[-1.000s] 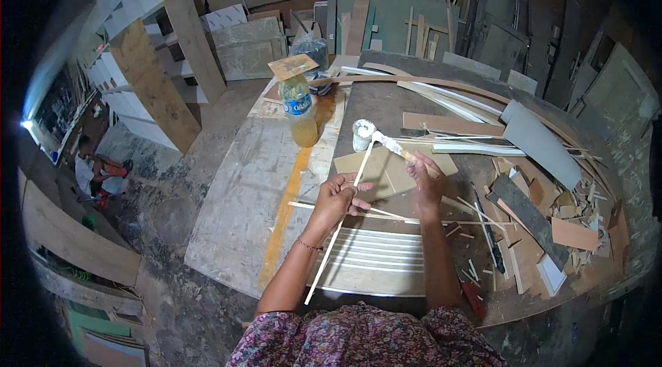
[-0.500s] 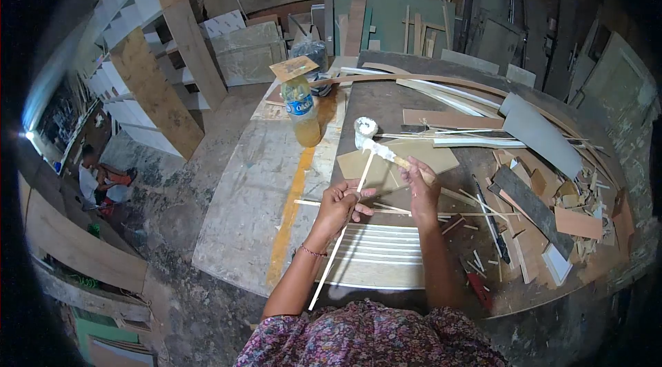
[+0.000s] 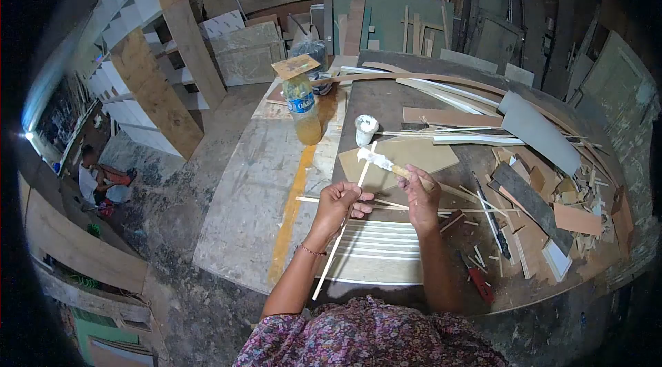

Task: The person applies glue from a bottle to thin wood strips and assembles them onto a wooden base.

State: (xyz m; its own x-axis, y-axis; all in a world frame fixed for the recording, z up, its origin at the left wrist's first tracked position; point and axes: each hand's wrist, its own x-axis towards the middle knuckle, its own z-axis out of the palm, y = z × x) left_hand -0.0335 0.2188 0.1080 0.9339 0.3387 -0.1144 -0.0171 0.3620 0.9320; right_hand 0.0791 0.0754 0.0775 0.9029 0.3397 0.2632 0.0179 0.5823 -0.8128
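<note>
My left hand [image 3: 338, 207] is closed on a thin pale wooden strip [image 3: 331, 263], which slants from near my body up toward the cup. In my right hand [image 3: 420, 196] is a wooden-handled glue applicator [image 3: 378, 159], its far end thick with white paste. That coated end overlaps the upper part of the strip. Just beyond stands a small white cup [image 3: 366, 131] with white paste in and around its rim. Below my hands lies a panel with several parallel white strips [image 3: 380, 246]. More thin strips [image 3: 393, 206] cross the table behind my fingers.
A capped-over plastic bottle [image 3: 303, 115] of yellowish liquid stands beyond my left hand. Wood scraps [image 3: 579, 195], a black-handled saw-like tool [image 3: 493, 219] and a red-handled tool [image 3: 480, 286] lie at right. A person [image 3: 100, 177] sits on the floor at far left.
The applicator's coated end has moved slightly down and left, across the strip and farther from the cup. The strip has shifted a little up and to the right in my left hand.
</note>
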